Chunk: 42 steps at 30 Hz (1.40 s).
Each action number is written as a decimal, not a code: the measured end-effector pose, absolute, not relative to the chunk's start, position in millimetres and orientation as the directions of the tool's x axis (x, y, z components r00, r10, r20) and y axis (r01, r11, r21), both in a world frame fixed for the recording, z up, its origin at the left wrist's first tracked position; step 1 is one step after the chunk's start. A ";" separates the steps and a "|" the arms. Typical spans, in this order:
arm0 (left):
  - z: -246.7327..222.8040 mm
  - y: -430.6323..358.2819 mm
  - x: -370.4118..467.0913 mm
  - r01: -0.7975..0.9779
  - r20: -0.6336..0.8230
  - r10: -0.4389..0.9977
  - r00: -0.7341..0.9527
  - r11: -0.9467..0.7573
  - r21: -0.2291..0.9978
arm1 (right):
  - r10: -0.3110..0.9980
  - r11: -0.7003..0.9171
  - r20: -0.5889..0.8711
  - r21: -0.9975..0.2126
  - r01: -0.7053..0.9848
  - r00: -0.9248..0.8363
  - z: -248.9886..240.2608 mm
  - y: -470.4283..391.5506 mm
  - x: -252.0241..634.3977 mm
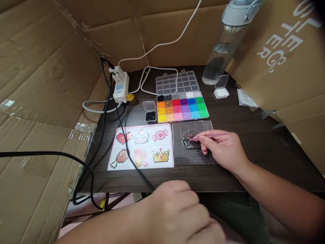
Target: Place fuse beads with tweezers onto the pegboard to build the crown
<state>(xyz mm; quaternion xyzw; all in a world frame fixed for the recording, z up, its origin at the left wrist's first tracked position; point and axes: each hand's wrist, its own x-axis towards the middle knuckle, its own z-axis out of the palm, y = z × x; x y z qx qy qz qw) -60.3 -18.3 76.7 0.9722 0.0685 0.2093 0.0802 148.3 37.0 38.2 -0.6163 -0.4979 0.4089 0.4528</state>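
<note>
My right hand (223,149) pinches a pair of pink tweezers (214,135) over the clear pegboard (177,156). The tweezer tips reach down to a small group of fuse beads (188,145), mostly black and grey with a yellow spot and a red one, on the board. Whether a bead sits between the tips is too small to tell. Close to the camera, my left hand (182,213) is closed with its fingers curled under, in front of the table edge. Its palm side is hidden, so anything inside it cannot be seen.
Left of the pegboard lies a pattern sheet (149,162). Behind are a sorted bead box (182,107), a small box of black beads (150,116) and a box of white beads (221,93). A water bottle (218,57), power strip (121,88) and black cable (124,135) stand or lie around.
</note>
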 end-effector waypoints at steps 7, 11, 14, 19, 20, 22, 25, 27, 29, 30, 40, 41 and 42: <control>31.4 -31.4 29.0 -0.241 0.172 -0.190 0.967 -0.903 0.356 | 0.985 -0.066 -0.009 -0.945 0.322 0.174 38.3 33.5 149.9; 7.7 -48.6 40.6 -0.232 0.152 -0.186 0.971 -0.890 0.393 | 0.982 -0.075 -0.012 -0.941 0.331 0.188 35.8 32.0 150.6; 0.6 -50.5 34.5 -0.140 0.163 -0.076 0.984 -0.894 0.426 | 0.982 -0.088 -0.022 -0.931 0.353 0.188 35.0 31.4 150.4; 11.0 -40.0 20.1 -0.126 0.317 0.014 0.948 -0.900 0.417 | 0.975 -0.115 -0.027 -0.909 0.400 0.219 32.9 28.7 150.6; 13.1 -38.4 17.9 -0.130 0.365 0.024 0.931 -0.911 0.391 | 0.975 -0.116 -0.029 -0.911 0.395 0.221 32.7 28.2 150.7; 14.1 -36.9 14.4 -0.103 0.439 0.053 0.897 -0.941 0.323 | 0.976 -0.115 -0.032 -0.915 0.386 0.215 33.1 27.7 150.7; 9.1 -37.6 11.3 0.020 0.516 0.131 0.846 -0.976 0.215 | 0.979 -0.113 -0.038 -0.918 0.381 0.198 33.8 28.1 150.8; 5.4 -37.2 11.0 0.119 0.564 0.192 0.803 -0.979 0.163 | 0.981 -0.114 -0.047 -0.925 0.364 0.188 33.7 28.6 151.3; 4.7 -35.4 11.0 0.205 0.568 0.236 0.789 -0.971 0.119 | 0.981 -0.121 -0.059 -0.930 0.348 0.186 33.3 28.8 152.0; 5.7 -34.0 10.7 0.237 0.536 0.254 0.805 -0.966 0.103 | 0.980 -0.126 -0.063 -0.931 0.342 0.188 33.3 28.8 152.3; 10.8 -32.1 8.3 0.350 0.250 0.376 0.892 -0.926 0.144 | 0.977 -0.144 -0.066 -0.907 0.395 0.205 33.1 27.6 152.5; 9.7 -32.7 8.6 0.351 0.242 0.379 0.894 -0.924 0.150 | 0.976 -0.142 -0.062 -0.905 0.402 0.208 33.1 27.2 152.4; 8.9 -33.1 8.7 0.352 0.232 0.380 0.895 -0.923 0.155 | 0.976 -0.141 -0.058 -0.901 0.410 0.210 33.3 26.7 152.2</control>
